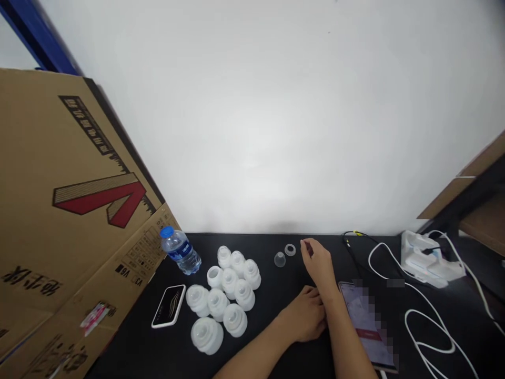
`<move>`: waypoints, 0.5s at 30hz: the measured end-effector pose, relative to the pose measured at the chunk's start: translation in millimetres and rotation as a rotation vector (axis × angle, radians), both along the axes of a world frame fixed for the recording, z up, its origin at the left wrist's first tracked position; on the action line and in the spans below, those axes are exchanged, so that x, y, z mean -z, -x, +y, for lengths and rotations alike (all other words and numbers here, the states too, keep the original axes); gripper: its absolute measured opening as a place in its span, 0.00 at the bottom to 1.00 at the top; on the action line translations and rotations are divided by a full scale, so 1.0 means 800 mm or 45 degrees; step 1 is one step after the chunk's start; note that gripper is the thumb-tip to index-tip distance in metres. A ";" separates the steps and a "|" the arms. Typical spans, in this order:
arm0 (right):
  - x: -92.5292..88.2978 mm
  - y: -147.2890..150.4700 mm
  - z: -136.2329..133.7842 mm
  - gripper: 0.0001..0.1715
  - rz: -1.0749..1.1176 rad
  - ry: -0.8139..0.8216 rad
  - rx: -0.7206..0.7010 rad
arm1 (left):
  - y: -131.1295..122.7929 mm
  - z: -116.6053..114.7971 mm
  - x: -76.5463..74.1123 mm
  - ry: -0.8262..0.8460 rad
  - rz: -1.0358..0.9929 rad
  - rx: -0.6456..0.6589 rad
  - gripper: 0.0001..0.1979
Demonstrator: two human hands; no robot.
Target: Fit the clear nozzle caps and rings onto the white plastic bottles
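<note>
small dark item: pinched at the right hand's fingertips, too small to tell what it is; the hand itself hides most of it
right hand [317,266]: fingertips drawn together on or around that item, raised slightly above the bench [276,300], wrist angled up and to the left
left hand [305,316]: fingers curled in together, nothing visible in them, lying just below the right wrist, with the forearms nearly crossing
clear ring [290,250]: just beyond the right fingertips, to the left, lying flat
clear plastic cup [280,259]: just left of the ring, near but not touching it
white moulded plastic parts [235,320]: a tight cluster of about a dozen, left of both hands, standing or tipped against one another
smartphone [365,329]: right of the left hand, under the right forearm, screen lit and partly blurred out
white-framed black slab [169,306]: beyond the cluster, farther left of the hands
water bottle [180,250]: blue cap, lying far left of the right hand, against a cardboard sheet [74,200]
white charging unit [432,260]: well right of the right hand, with a white cable [428,329] looping toward the near edge
</note>
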State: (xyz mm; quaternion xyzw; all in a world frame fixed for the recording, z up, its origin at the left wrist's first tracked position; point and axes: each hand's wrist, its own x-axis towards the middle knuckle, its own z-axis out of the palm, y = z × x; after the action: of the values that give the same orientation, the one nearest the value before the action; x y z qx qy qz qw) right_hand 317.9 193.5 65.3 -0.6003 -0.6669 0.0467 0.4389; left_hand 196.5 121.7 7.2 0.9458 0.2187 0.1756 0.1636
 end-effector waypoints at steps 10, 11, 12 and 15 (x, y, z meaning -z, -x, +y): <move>0.036 -0.010 0.018 0.16 0.082 0.134 -0.073 | 0.023 0.006 -0.017 0.182 -0.115 -0.265 0.14; 0.042 -0.009 0.020 0.16 0.066 0.146 -0.089 | 0.026 0.007 -0.018 0.221 -0.146 -0.291 0.14; 0.047 -0.008 0.022 0.17 0.048 0.153 -0.110 | 0.030 0.008 -0.019 0.255 -0.174 -0.317 0.14; 0.064 -0.002 0.029 0.19 0.024 0.150 -0.197 | 0.038 0.014 -0.017 0.343 -0.264 -0.421 0.17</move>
State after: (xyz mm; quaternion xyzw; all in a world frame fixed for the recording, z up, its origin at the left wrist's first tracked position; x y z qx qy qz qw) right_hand 319.9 216.5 14.2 -0.5712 -0.7033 0.1254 0.4042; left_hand 166.5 132.8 20.9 0.8437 0.3741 0.2653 0.2789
